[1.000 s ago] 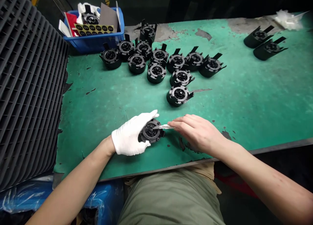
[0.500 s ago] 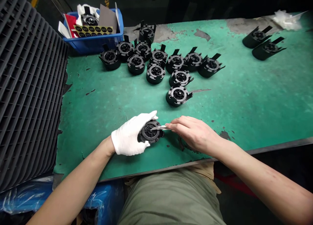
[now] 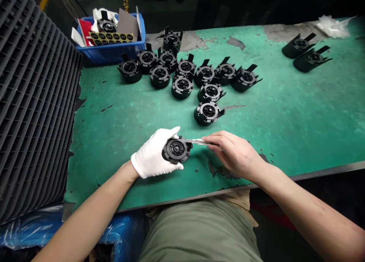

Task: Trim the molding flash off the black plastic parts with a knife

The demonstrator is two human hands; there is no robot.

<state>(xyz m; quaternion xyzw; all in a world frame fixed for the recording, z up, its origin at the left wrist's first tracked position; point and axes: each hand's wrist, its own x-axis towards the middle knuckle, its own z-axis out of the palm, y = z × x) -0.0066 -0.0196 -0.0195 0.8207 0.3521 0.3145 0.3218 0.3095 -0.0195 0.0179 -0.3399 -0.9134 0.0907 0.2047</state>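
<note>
Left hand [image 3: 156, 153]: white-gloved, it curled around a round black plastic part [image 3: 176, 149].
Right hand [image 3: 232, 151]: bare, it pinched a slim silver metal blade [image 3: 196, 141].
Blade: its tip lay at the part's rim, between the hands.

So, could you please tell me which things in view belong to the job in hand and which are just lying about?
In the job:
- black part, in the gloved left hand
- metal tool, in the bare right hand
- probably the similar black parts standing beyond

Seemingly just lying about:
- blue bin
- sticker sheet in it
- whitish plastic, far right
</note>
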